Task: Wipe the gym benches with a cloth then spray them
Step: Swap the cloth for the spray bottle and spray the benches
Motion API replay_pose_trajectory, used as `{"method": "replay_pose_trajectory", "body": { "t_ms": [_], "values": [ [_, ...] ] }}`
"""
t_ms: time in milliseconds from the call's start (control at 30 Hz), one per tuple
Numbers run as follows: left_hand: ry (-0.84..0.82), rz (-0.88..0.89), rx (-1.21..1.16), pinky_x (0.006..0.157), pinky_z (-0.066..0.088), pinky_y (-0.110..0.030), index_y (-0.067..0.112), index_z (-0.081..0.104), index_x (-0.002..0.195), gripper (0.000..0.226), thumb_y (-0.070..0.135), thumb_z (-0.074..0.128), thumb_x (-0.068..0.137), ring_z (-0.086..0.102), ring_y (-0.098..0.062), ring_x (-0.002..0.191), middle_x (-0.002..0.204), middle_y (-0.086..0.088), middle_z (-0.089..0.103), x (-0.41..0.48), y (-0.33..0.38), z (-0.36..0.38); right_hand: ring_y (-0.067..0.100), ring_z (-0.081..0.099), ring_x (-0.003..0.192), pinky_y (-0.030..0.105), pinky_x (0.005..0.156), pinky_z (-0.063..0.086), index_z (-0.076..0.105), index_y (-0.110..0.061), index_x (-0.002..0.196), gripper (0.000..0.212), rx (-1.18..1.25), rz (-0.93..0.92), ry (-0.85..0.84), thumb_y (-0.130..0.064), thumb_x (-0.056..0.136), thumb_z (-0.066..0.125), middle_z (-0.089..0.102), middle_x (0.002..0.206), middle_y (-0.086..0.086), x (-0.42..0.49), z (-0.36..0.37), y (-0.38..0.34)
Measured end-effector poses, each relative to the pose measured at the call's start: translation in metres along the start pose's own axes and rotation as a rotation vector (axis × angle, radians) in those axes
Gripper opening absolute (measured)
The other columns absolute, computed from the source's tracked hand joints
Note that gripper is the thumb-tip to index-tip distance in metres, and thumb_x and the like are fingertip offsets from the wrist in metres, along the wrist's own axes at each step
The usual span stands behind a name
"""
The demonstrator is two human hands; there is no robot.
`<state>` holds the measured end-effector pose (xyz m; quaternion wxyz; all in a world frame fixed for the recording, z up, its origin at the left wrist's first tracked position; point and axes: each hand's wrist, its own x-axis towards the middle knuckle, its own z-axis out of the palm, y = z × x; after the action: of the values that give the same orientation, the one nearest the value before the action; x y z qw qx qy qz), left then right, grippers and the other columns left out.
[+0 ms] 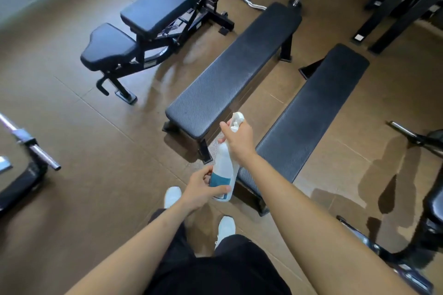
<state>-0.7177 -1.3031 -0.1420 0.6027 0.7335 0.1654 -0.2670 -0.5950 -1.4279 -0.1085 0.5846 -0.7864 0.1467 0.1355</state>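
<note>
You are holding the white teal-labelled plastic spray bottle (224,163) just beside the near end of the black textured middle bench (230,72), left hand (203,189) gripping its base, right hand (237,139) curling round the trigger; be aiming along that pad.

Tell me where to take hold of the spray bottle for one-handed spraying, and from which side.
Grip the spray bottle at its narrow neck, just under the white trigger head, coming from the near side as the right hand does. It tilts away, nozzle toward the flat benches, so a finger likely reaches the trigger. The left hand holds the labelled base.
</note>
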Motion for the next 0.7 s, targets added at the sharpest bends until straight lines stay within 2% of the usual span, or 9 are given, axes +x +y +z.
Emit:
{"method": "replay_pose_trajectory", "body": {
  "t_ms": [100,200,333,400,500,600,700],
  "values": [
    [-0.008,0.007,0.033,0.080,0.054,-0.012,0.030,0.058,0.129,0.066,0.033,0.092,0.073,0.064,-0.011,0.113,0.122,0.014,0.065,0.006,-0.010,-0.026,0.007,0.067,0.058,0.027,0.064,0.051,0.061,-0.006,0.099,0.026,-0.043,0.036,0.047,-0.032,0.097,0.062,0.072,0.076,0.010,-0.003,0.022,-0.007],
    [-0.041,0.000,0.041,0.086,0.056,-0.017,0.030,0.056,0.132,0.071,0.039,0.092,0.071,0.063,-0.011,0.115,0.126,0.013,0.063,0.017,-0.017,-0.062,0.009,0.070,0.064,0.028,0.069,0.056,0.059,-0.014,0.099,0.018,-0.067,0.040,0.029,-0.031,0.096,0.064,0.071,0.084,0.007,0.004,0.054,-0.021],
    [-0.109,0.006,-0.030,0.074,0.055,-0.011,0.027,0.056,0.131,0.068,0.036,0.092,0.073,0.064,-0.009,0.114,0.125,0.012,0.064,0.031,-0.024,-0.118,0.013,0.072,0.067,0.025,0.070,0.055,0.059,-0.014,0.114,0.025,-0.081,0.056,0.036,-0.029,0.095,0.066,0.071,0.098,0.006,0.020,0.109,-0.047],
    [-0.133,0.005,-0.028,0.072,0.053,-0.010,0.026,0.056,0.132,0.069,0.037,0.091,0.073,0.064,-0.009,0.114,0.125,0.012,0.064,0.037,-0.028,-0.149,0.010,0.070,0.061,0.027,0.067,0.054,0.061,-0.009,0.108,0.022,-0.128,0.084,0.090,-0.028,0.096,0.063,0.071,0.088,0.009,0.026,0.142,-0.058],
    [-0.165,0.000,0.023,0.076,0.051,-0.011,0.028,0.055,0.131,0.070,0.043,0.090,0.073,0.062,-0.009,0.115,0.127,0.013,0.063,0.044,-0.035,-0.201,0.012,0.070,0.059,0.038,0.072,0.058,0.062,-0.004,0.099,0.022,-0.146,0.174,0.154,-0.026,0.098,0.060,0.067,0.078,0.007,0.031,0.190,-0.074],
    [-0.195,0.015,0.034,0.086,0.055,-0.020,0.027,0.057,0.128,0.070,0.046,0.091,0.070,0.064,-0.012,0.113,0.123,0.010,0.066,0.051,-0.041,-0.252,0.010,0.069,0.056,0.035,0.067,0.057,0.061,-0.004,0.100,0.022,-0.131,0.219,0.155,-0.026,0.098,0.061,0.067,0.081,0.009,0.037,0.234,-0.094],
    [-0.176,-0.021,0.026,0.095,0.060,-0.037,0.029,0.058,0.127,0.089,0.068,0.087,0.053,0.066,-0.014,0.111,0.122,0.009,0.067,0.061,-0.045,-0.293,0.009,0.069,0.056,0.026,0.062,0.055,0.058,-0.013,0.102,0.015,-0.077,0.205,0.091,-0.024,0.096,0.065,0.066,0.084,0.002,0.048,0.269,-0.113]
  ]
}}
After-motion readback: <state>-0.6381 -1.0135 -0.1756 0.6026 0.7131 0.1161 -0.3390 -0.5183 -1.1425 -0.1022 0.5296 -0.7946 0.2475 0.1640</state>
